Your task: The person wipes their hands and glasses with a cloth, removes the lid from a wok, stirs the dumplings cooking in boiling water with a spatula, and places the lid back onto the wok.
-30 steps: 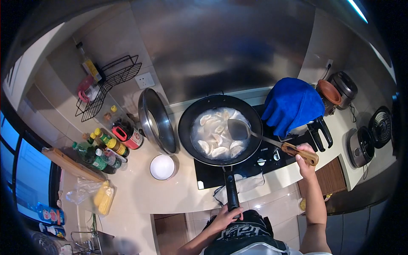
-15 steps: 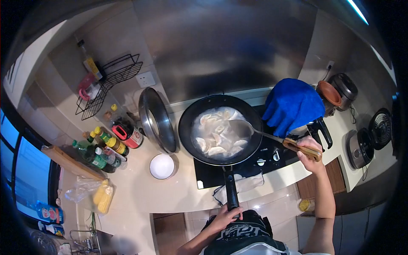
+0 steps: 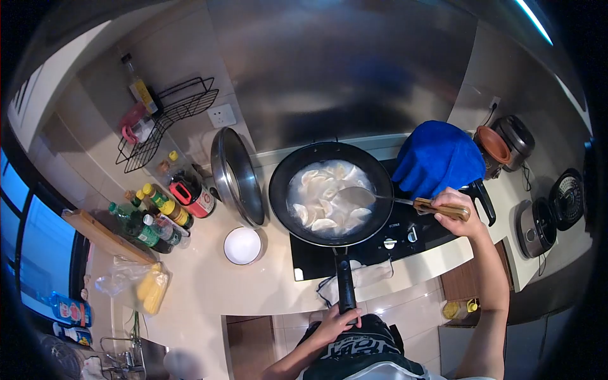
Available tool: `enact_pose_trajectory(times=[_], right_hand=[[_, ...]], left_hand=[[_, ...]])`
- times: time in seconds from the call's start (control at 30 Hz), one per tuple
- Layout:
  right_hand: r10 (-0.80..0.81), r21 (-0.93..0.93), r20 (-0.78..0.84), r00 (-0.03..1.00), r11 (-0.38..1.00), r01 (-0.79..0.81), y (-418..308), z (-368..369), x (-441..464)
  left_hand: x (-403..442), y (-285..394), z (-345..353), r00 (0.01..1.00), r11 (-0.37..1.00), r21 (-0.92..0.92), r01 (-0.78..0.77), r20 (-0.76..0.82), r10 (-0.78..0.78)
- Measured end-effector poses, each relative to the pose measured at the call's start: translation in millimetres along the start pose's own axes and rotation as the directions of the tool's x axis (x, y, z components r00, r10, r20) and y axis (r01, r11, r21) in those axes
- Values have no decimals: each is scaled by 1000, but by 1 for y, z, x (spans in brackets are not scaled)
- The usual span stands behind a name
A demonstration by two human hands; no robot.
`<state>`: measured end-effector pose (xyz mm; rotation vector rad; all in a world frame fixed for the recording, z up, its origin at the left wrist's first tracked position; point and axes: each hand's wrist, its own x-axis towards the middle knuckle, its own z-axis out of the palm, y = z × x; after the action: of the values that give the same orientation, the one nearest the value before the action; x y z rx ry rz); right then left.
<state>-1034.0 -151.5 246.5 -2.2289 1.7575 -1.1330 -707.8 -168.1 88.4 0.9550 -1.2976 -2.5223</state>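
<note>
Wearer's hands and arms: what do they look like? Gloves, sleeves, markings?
Left hand and right hand: both ungloved, five-fingered, no watch or bracelet visible. Forearms bare, no cables or markings discernible. Any sleeves are unclear at the frame edge. Torso: dark garment with white lettering.

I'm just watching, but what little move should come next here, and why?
Probably a gentle push of the spatula through the dumplings to ease them apart: its blade is in among them, and several lie close together in cloudy liquid. The right hand grips the spatula, while the left hand holds the wok handle.
</note>
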Motion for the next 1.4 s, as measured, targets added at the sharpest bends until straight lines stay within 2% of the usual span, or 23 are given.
enact_pose_trajectory(times=[0.27, 0.53, 0.93, 1.13, 1.4], right_hand=[[24, 88, -40, 999, 996, -21, -3, -9, -4], [-10, 107, 70, 998, 994, 3, -22, -12, 3], [-103, 169, 125, 987, 982, 81, -31, 3, 17], [-92, 208, 116, 989, 976, 67, -35, 19, 25], [-104, 130, 165, 981, 988, 83, -38, 44, 28]], left_hand=[[-1, 2, 1, 1000, 1000, -7, 0, -8, -1], [-2, 5, 2, 1000, 1000, -3, -12, 3, 12], [-1, 2, 2, 1000, 999, -32, 6, -4, -6], [2, -2, -1, 999, 999, -48, -24, 34, 26], [1, -1, -1, 999, 999, -46, -25, 36, 27]])
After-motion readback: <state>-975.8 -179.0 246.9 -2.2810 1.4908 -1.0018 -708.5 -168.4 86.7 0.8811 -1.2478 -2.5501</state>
